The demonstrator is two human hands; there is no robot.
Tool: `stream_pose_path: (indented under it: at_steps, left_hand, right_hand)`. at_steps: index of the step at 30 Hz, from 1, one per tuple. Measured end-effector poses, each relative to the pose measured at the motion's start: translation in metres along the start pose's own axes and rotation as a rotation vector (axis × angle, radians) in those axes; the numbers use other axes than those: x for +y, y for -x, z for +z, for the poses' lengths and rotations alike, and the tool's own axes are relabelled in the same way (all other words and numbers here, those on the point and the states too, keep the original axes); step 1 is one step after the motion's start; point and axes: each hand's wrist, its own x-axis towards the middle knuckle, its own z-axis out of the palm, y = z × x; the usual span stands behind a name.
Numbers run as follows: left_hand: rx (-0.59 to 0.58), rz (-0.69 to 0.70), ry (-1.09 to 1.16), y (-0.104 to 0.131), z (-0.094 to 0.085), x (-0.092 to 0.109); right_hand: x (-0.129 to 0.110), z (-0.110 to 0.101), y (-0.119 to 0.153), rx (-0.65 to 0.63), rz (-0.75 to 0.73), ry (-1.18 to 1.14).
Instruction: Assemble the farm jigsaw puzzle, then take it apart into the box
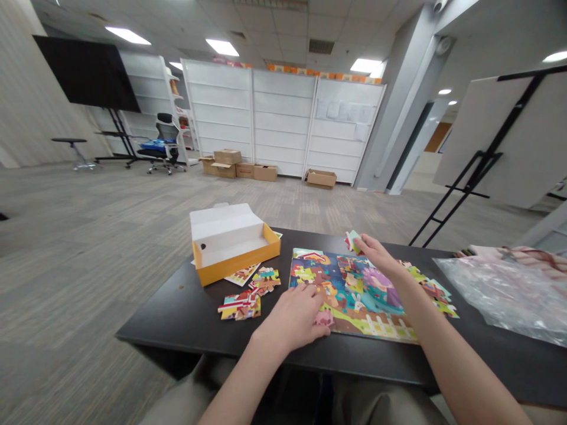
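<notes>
Puzzle piece (353, 242) juts leftward from the right hand (374, 252), pinched between thumb and fingers near the far edge of the puzzle picture (310, 273) — its outline is too small to give a sure long axis, and how high it is held cannot be told. The picture's own long axis runs from left to right across the black table (195, 319), so most of its surface lies on the person's side of the held piece. The left hand (295, 316) is palm down over the picture's near left corner, fingers loosely bent; whether they grip anything cannot be told. It is nearer than the right hand to the loose pieces (241, 304) left of the picture, while other pieces (436, 289) lie to its right — partly behind the right forearm
</notes>
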Motion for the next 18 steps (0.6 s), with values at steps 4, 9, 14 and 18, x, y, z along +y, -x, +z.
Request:
stream_pose_path:
  at_steps: [4,9,14,18]
  left_hand:
    - [-0.002,-0.001,0.003,0.0,-0.001,0.0]
    - [-0.001,0.005,0.005,0.001,0.0,0.0]
    - [0.01,0.01,0.007,0.001,0.0,0.0]
    - [0.004,0.002,0.001,0.0,0.001,-0.001]
  right_hand:
    - [0.01,0.006,-0.002,-0.079,-0.075,0.252]
    - [0.001,0.005,0.005,-0.237,-0.1,0.289]
    - [-0.005,0.005,0.006,-0.337,-0.064,0.162]
    - [0.005,0.022,-0.005,-0.142,-0.046,0.087]
